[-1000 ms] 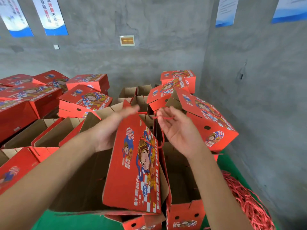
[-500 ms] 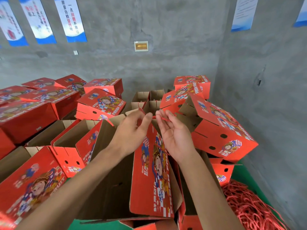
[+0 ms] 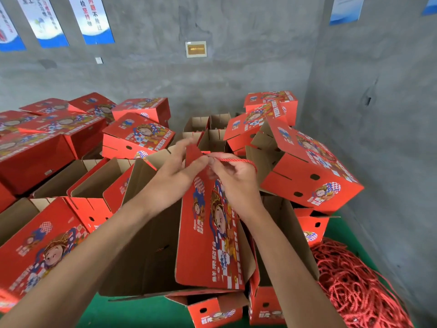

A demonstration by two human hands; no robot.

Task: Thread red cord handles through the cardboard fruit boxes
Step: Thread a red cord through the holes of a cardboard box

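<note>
An open red cardboard fruit box (image 3: 210, 233) with a cartoon print stands on its side in front of me, brown inside facing left. My left hand (image 3: 175, 174) grips the top edge of its printed flap, thumb on the outer side. My right hand (image 3: 234, 178) pinches a red cord (image 3: 236, 160) at the flap's top edge; the cord loops over the back of that hand. Where the cord's end sits is hidden by my fingers.
Several more red boxes (image 3: 305, 166) lie piled to the right, left (image 3: 139, 136) and behind, some open with brown insides. A heap of loose red cords (image 3: 354, 285) lies at lower right on the green table (image 3: 132, 313). Grey concrete walls close in behind and right.
My right hand has curled from an open palm into a pinch on the cord at the flap's top. My left hand has shifted onto the flap edge, close against the right.
</note>
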